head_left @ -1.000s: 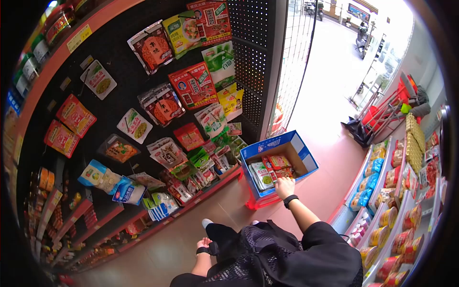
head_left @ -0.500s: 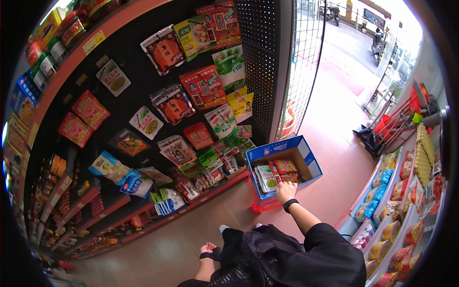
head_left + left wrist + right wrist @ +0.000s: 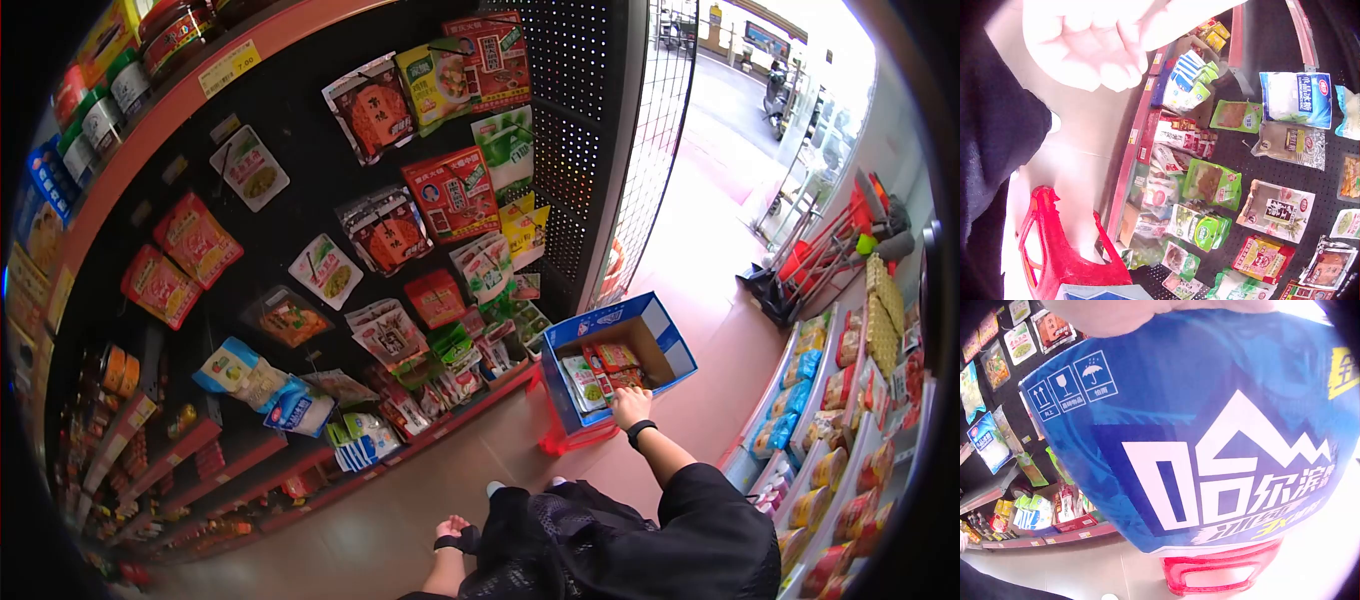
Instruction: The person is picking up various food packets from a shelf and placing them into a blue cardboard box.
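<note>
A blue cardboard box [image 3: 678, 362], its top uncovered, stands on a red plastic stool [image 3: 575, 440] beside the shelf. Red packets [image 3: 614, 357] and white-and-green packets [image 3: 582, 384] lie inside it. My right hand [image 3: 631, 407] grips the near rim of the box, fingers curled over it. From the right wrist, the box's printed side [image 3: 1166, 450] fills most of the view below the hand [image 3: 1129, 312]. My left hand [image 3: 1094, 44] hangs by my leg with loosely bent fingers and holds nothing.
Seasoning packets [image 3: 450, 195] hang on a black pegboard at left, above a lower shelf with more packets [image 3: 365, 440]. Shelves of cup noodles [image 3: 868, 505] line the right side. Brooms and dustpans [image 3: 815, 255] lean near the bright doorway. Tiled floor [image 3: 480, 455] runs between.
The head view has shifted, so the shelf, box and stool appear further right and slightly lower. My right hand stays at the box's near rim; the left still hangs low.
</note>
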`<state>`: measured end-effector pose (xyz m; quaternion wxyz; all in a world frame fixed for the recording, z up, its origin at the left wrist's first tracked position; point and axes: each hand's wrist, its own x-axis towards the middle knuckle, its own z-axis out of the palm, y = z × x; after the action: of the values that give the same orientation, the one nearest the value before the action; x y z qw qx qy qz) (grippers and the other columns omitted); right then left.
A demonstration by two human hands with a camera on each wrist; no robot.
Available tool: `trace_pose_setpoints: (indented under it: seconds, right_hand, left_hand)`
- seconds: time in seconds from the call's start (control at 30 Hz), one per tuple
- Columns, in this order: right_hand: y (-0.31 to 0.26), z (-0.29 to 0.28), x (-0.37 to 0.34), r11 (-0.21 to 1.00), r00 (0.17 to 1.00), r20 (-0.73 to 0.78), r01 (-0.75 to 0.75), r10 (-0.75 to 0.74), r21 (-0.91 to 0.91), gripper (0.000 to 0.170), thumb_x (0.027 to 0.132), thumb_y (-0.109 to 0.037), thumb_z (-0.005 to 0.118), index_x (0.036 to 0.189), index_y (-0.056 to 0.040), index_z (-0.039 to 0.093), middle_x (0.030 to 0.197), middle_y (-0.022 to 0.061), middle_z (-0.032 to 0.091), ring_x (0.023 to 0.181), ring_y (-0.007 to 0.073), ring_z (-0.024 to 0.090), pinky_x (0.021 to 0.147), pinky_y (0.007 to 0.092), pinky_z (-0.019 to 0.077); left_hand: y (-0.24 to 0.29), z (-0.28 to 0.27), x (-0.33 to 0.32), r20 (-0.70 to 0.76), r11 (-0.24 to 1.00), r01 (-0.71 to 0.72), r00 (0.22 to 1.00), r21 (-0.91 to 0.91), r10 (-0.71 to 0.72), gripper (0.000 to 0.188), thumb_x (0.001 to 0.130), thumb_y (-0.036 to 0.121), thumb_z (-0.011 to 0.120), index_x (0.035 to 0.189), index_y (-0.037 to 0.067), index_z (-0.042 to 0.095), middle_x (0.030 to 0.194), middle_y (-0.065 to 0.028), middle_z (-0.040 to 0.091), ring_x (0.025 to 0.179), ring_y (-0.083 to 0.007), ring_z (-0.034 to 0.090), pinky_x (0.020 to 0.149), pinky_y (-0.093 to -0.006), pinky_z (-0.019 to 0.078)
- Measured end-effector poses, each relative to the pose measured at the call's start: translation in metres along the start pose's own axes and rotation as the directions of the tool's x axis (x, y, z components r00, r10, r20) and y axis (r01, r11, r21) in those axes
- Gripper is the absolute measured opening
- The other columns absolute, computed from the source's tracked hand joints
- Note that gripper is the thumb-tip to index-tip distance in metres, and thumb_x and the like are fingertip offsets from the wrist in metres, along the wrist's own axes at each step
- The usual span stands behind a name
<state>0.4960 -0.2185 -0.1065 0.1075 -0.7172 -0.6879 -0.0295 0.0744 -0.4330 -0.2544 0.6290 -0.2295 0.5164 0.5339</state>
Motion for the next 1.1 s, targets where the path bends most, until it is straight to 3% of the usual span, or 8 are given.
trace_pose_setpoints:
  seconds: [0.37, 0.53, 0.77, 0.83, 0.9, 0.97, 1.03, 1.1]
  right_hand:
    - [-0.008, -0.008, 0.012, 0.997, 0.979, 0.190, -0.078, 0.077, -0.003, 0.014, 0.069, -0.021, 0.046, 0.066, -0.0128, 0.058, 0.070, 0.0024, 0.056, 0.074, 0.0186, 0.052, 0.068, 0.0363, 0.0319]
    - [0.001, -0.001, 0.017, 0.999, 0.976, 0.211, -0.045, 0.043, 0.005, 0.016, 0.069, -0.022, 0.047, 0.069, -0.0110, 0.058, 0.072, 0.0043, 0.057, 0.074, 0.0207, 0.052, 0.069, 0.0380, 0.0321]
    - [0.017, -0.017, 0.020, 0.960, 0.937, 0.330, 0.016, -0.112, 0.281, 0.015, 0.068, -0.024, 0.047, 0.074, -0.0154, 0.058, 0.076, 0.0035, 0.058, 0.078, 0.0198, 0.053, 0.070, 0.0412, 0.0295]
    - [0.036, -0.021, 0.032, 0.890, 0.837, 0.503, -0.045, -0.214, 0.454, 0.016, 0.069, -0.025, 0.048, 0.082, -0.0193, 0.056, 0.086, 0.0025, 0.056, 0.089, 0.0188, 0.049, 0.073, 0.0397, 0.0294]
    - [0.055, -0.016, 0.039, 0.807, 0.691, 0.590, -0.016, -0.418, 0.590, 0.023, 0.073, -0.027, 0.049, 0.093, -0.0187, 0.054, 0.091, 0.0026, 0.056, 0.093, 0.0187, 0.048, 0.074, 0.0369, 0.0314]
    - [0.065, -0.033, 0.052, 0.726, 0.554, 0.633, -0.073, -0.541, 0.684, 0.023, 0.076, -0.024, 0.048, 0.096, -0.0150, 0.054, 0.092, 0.0048, 0.055, 0.092, 0.0191, 0.049, 0.078, 0.0333, 0.0334]
    - [0.077, -0.023, 0.067, 0.535, 0.324, 0.669, -0.414, -0.669, 0.736, 0.022, 0.081, -0.015, 0.043, 0.098, -0.0032, 0.051, 0.094, 0.0084, 0.054, 0.093, 0.0162, 0.048, 0.084, 0.0247, 0.0332]
    - [0.085, -0.007, 0.076, 0.290, 0.277, 0.576, -0.652, -0.770, 0.701, 0.021, 0.082, -0.012, 0.041, 0.097, -0.0003, 0.051, 0.093, 0.0069, 0.054, 0.091, 0.0152, 0.049, 0.083, 0.0255, 0.0350]
  left_hand:
    - [0.050, 0.075, 0.022, -0.198, 0.984, -0.005, 0.979, 0.180, 0.041, 0.017, 0.072, 0.013, 0.041, 0.084, 0.007, 0.051, 0.073, -0.0060, 0.054, 0.064, -0.0206, 0.052, 0.061, -0.0391, 0.0461]
    - [0.022, 0.168, 0.023, 0.060, 0.881, -0.022, 0.998, 0.472, -0.007, 0.017, 0.072, 0.020, 0.051, 0.086, 0.011, 0.052, 0.078, -0.0024, 0.054, 0.066, -0.0162, 0.052, 0.057, -0.0303, 0.0437]
    - [-0.079, 0.331, -0.019, 0.465, 0.547, -0.461, 0.874, 0.699, 0.141, 0.032, 0.075, 0.032, 0.055, 0.093, 0.008, 0.048, 0.086, -0.0041, 0.053, 0.073, -0.0125, 0.053, 0.059, -0.0256, 0.0439]
    - [-0.120, 0.367, -0.011, 0.631, 0.501, -0.657, 0.734, 0.563, 0.251, 0.045, 0.071, 0.033, 0.059, 0.098, 0.001, 0.043, 0.092, -0.0109, 0.052, 0.082, -0.0203, 0.052, 0.068, -0.0289, 0.0429]
    - [-0.141, 0.386, -0.008, 0.630, -0.005, -0.691, 0.656, 0.723, 0.416, 0.055, 0.066, 0.031, 0.065, 0.099, -0.005, 0.039, 0.094, -0.0175, 0.050, 0.088, -0.0283, 0.050, 0.076, -0.0320, 0.0395]
    - [-0.146, 0.398, -0.012, 0.567, 0.020, -0.638, 0.698, 0.770, 0.437, 0.045, 0.063, 0.016, 0.064, 0.096, -0.004, 0.042, 0.089, -0.0210, 0.052, 0.082, -0.0320, 0.052, 0.074, -0.0370, 0.0407]
    - [-0.152, 0.392, -0.002, 0.560, -0.018, -0.622, 0.692, 0.783, 0.454, 0.037, 0.064, 0.013, 0.061, 0.092, -0.004, 0.044, 0.085, -0.0207, 0.054, 0.077, -0.0326, 0.054, 0.070, -0.0382, 0.0425]
    - [-0.155, 0.380, 0.017, 0.602, -0.107, -0.638, 0.639, 0.762, 0.479, 0.031, 0.064, 0.011, 0.058, 0.089, -0.003, 0.045, 0.082, -0.0204, 0.054, 0.075, -0.0329, 0.055, 0.067, -0.0384, 0.0433]
